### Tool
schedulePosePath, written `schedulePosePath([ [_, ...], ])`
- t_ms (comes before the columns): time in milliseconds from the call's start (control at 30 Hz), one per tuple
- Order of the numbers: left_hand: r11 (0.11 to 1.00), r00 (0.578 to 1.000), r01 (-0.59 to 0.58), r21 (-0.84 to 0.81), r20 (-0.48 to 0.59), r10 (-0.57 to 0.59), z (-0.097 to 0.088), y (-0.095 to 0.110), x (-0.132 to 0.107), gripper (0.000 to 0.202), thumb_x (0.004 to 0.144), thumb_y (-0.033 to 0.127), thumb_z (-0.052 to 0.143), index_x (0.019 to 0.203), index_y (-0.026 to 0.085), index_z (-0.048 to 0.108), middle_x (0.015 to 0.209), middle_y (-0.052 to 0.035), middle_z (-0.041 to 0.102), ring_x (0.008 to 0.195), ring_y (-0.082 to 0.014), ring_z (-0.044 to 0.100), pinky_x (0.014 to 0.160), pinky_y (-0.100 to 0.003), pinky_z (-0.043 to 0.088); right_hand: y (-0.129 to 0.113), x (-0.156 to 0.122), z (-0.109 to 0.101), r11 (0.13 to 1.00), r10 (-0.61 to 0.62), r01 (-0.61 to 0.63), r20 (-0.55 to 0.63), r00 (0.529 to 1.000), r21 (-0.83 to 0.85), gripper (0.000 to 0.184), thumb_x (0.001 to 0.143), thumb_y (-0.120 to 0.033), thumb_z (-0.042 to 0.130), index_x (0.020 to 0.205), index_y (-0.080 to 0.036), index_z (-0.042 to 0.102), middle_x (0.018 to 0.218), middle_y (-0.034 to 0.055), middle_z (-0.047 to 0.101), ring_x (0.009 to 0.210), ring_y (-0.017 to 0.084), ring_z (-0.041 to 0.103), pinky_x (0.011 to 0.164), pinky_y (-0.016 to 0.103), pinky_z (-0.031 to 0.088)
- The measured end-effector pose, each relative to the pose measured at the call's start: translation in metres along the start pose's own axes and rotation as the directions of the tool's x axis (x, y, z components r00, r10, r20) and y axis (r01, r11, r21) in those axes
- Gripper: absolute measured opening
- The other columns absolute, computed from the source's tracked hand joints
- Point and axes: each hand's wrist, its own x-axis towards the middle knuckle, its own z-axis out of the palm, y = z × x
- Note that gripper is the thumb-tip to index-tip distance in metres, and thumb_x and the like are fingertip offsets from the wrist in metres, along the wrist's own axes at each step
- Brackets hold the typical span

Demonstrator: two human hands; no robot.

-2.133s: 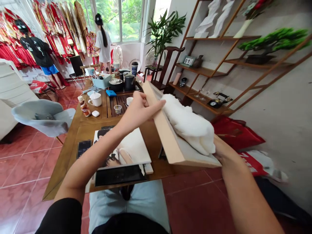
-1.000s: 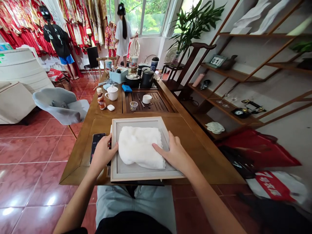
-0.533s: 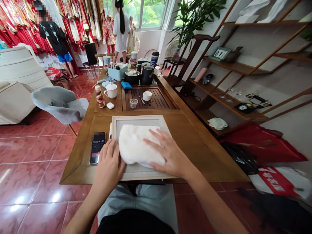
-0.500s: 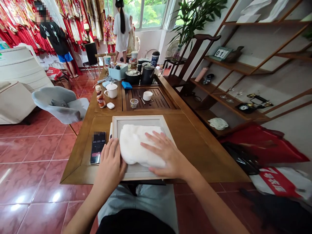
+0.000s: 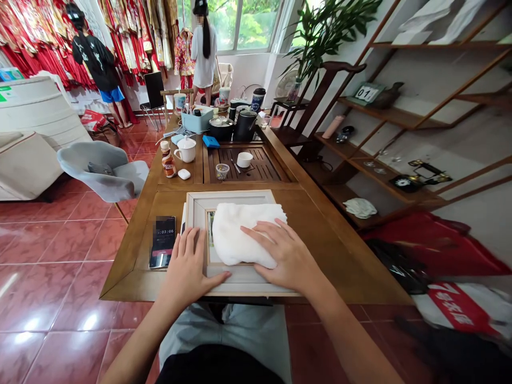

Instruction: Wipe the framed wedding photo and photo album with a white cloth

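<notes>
A pale wooden picture frame (image 5: 240,197) lies flat on the near end of a long wooden tea table (image 5: 320,234). A white cloth (image 5: 240,234) is bunched on its glass. My right hand (image 5: 284,253) lies flat on the cloth's right side, fingers spread. My left hand (image 5: 186,269) lies flat on the frame's near left corner, fingers stretched out, thumb along the lower rail. A strip of the picture shows left of the cloth.
A phone (image 5: 162,242) with a running timer lies left of the frame. Farther along the table are a small bottle (image 5: 168,160), a white teapot (image 5: 186,150), cups, a black kettle (image 5: 244,125). A grey chair (image 5: 104,173) stands at left, shelves at right. Two people stand by the clothes racks.
The frame, held tilted up beside the table two seconds ago, now lies flat. My right hand has slid the cloth to the right, uncovering the picture's left edge. My left hand shifted onto the frame's corner.
</notes>
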Motion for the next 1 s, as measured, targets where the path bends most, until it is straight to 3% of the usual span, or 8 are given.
schedulePosePath([
  [167,1.0,1.0,-0.02,0.022,0.022,0.02,0.001,-0.002,-0.001,0.116,0.079,0.086,0.055,0.161,0.009,0.022,0.164,-0.0247,0.033,0.155,-0.0409,0.023,0.126,-0.061,0.015,-0.005,0.003,-0.004,0.998,-0.022,0.023,0.029,0.999,-0.058,0.073,0.077,-0.025,0.068,0.148,-0.028,0.053,0.13,0.0135,0.061,0.128,0.033,0.055,0.119,0.06,0.033],
  [267,1.0,0.999,-0.002,0.02,0.049,0.001,0.001,0.0,0.001,0.12,0.075,0.09,0.055,0.161,0.013,0.024,0.164,-0.0246,0.033,0.155,-0.0436,0.022,0.123,-0.067,0.01,-0.007,0.007,-0.01,0.999,-0.04,0.042,0.067,0.997,-0.023,0.064,0.078,-0.035,0.071,0.141,-0.027,0.059,0.129,0.0144,0.061,0.128,0.034,0.054,0.118,0.061,0.034],
  [400,1.0,0.997,0.02,-0.003,0.073,-0.019,0.002,0.001,0.003,0.118,0.074,0.086,0.061,0.161,0.015,0.026,0.164,-0.0231,0.034,0.155,-0.0438,0.02,0.122,-0.068,0.018,-0.011,0.015,-0.016,0.998,-0.049,0.053,0.134,0.99,-0.03,0.059,0.079,-0.051,0.074,0.13,-0.021,0.066,0.131,0.0194,0.06,0.127,0.037,0.055,0.116,0.062,0.034],
  [533,0.998,0.997,0.021,-0.056,0.075,-0.017,0.003,-0.002,0.003,0.12,0.073,0.083,0.067,0.161,0.013,0.024,0.165,-0.0225,0.032,0.157,-0.0416,0.015,0.123,-0.059,0.027,-0.015,0.032,-0.011,0.991,-0.063,0.088,0.221,0.973,-0.104,0.07,0.079,-0.057,0.074,0.136,-0.017,0.062,0.148,0.0246,0.051,0.137,0.047,0.044,0.114,0.072,0.028],
  [633,0.996,0.997,0.025,-0.089,0.075,-0.018,0.003,-0.003,0.003,0.119,0.074,0.081,0.068,0.161,0.015,0.022,0.166,-0.0226,0.03,0.157,-0.0413,0.015,0.122,-0.058,0.03,-0.009,0.049,-0.006,0.987,-0.119,0.144,0.281,0.952,-0.07,0.075,0.082,-0.05,0.073,0.149,-0.022,0.051,0.157,0.02,0.044,0.143,0.045,0.039,0.115,0.073,0.024],
  [733,0.993,0.996,0.031,-0.111,0.087,-0.021,0.002,-0.003,0.002,0.119,0.075,0.08,0.068,0.162,0.016,0.02,0.166,-0.0238,0.029,0.157,-0.0415,0.018,0.119,-0.059,0.033,0.005,0.061,-0.004,0.988,-0.135,0.152,0.3,0.944,-0.035,0.074,0.083,-0.04,0.072,0.152,-0.028,0.047,0.154,0.0168,0.05,0.143,0.041,0.042,0.115,0.072,0.022],
  [1000,0.992,0.997,0.028,-0.122,0.08,-0.019,0.0,-0.002,0.002,0.109,0.075,0.071,0.073,0.159,0.02,0.027,0.164,-0.0208,0.034,0.156,-0.0391,0.021,0.12,-0.056,0.034,0.014,0.057,-0.004,0.904,-0.423,0.369,0.325,0.846,0.216,0.064,0.074,-0.022,0.067,0.138,-0.028,0.062,0.146,0.0104,0.059,0.143,0.032,0.044,0.121,0.064,0.014],
])
